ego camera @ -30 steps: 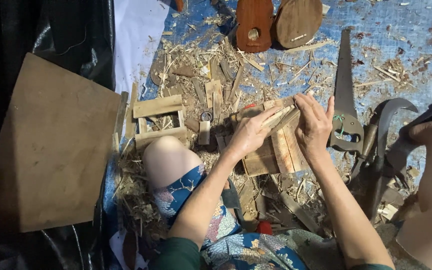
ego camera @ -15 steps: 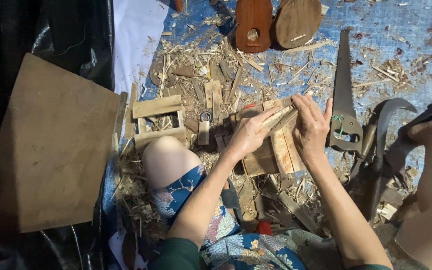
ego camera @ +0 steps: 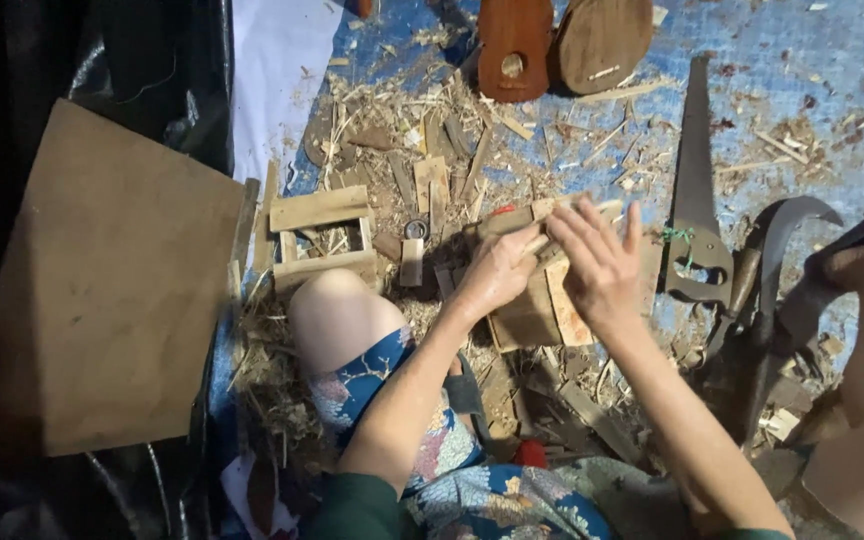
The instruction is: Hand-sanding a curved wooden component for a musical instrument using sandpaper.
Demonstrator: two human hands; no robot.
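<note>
Holding a thin wooden stick over the wooden block just beneath them, our left hand is closed round its near end while our right hand lies flat, fingers spread, on top. We judge it light, stiff, splintery — best gripped near both ends. We see no packages, labels or signs — only a handsaw just right of our hands.

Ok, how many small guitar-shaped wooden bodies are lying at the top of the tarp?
2: a reddish-brown body with a round hole, and a darker rounded body right beside it. Others may lie beyond the frame's top edge.
</note>
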